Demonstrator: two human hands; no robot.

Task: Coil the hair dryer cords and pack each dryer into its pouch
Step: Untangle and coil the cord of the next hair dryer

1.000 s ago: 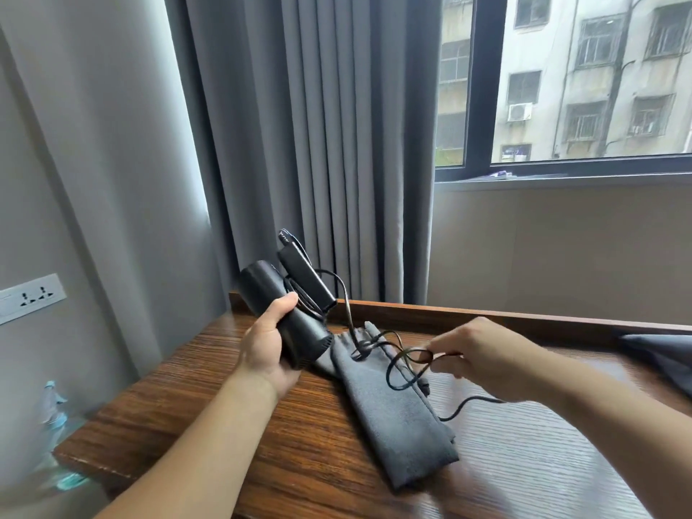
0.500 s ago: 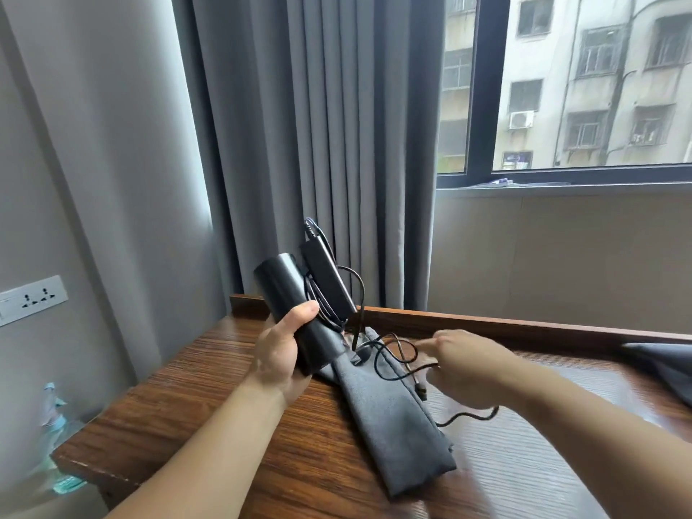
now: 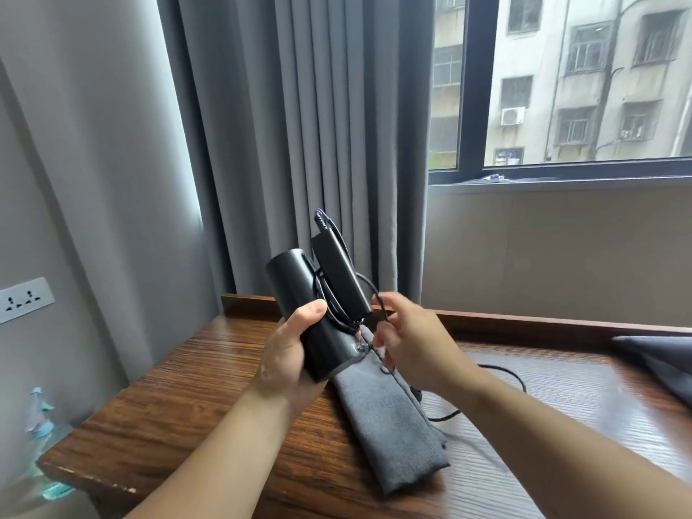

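My left hand grips the barrel of a black folded hair dryer, held up above the wooden table with its handle folded against the barrel. A few turns of its black cord loop around the handle. My right hand pinches the cord right beside the handle's lower end. The rest of the cord trails behind my right wrist onto the table. A grey cloth pouch lies flat on the table under both hands.
A second dark grey pouch lies at the table's right edge. Grey curtains hang behind the table's raised back rim. A wall socket sits on the left wall. A plastic bottle stands low at the left.
My right hand has come up and left from the table with the cord to the dryer's handle. My left hand has lifted the dryer a little higher.
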